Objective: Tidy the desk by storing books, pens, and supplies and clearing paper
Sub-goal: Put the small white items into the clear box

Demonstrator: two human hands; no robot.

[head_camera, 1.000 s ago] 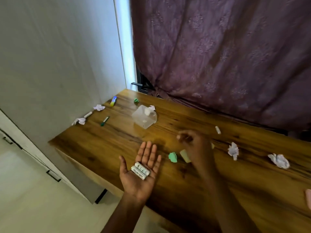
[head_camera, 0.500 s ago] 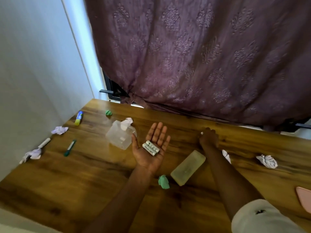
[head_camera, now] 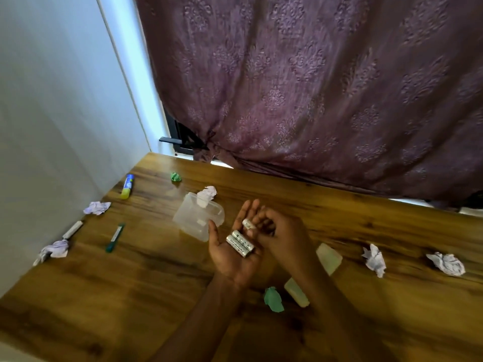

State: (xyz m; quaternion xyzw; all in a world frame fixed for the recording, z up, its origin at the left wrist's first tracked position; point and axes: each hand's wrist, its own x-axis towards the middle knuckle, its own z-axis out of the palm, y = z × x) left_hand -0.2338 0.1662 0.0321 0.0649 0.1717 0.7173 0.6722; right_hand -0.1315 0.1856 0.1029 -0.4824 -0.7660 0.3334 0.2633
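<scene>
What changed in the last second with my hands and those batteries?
The right hand reached to the far side of the desk, picked up a third battery and brought it back to the left hand, where it now pinches it over the fingers. Unchanged: the left hand stays palm up carrying two batteries; the clear container and paper balls lie where they were.

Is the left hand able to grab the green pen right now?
Probably not yet. The way from the left hand to the pen looks free, but the palm faces up with batteries lying on it, and grabbing would likely spill them.
</scene>
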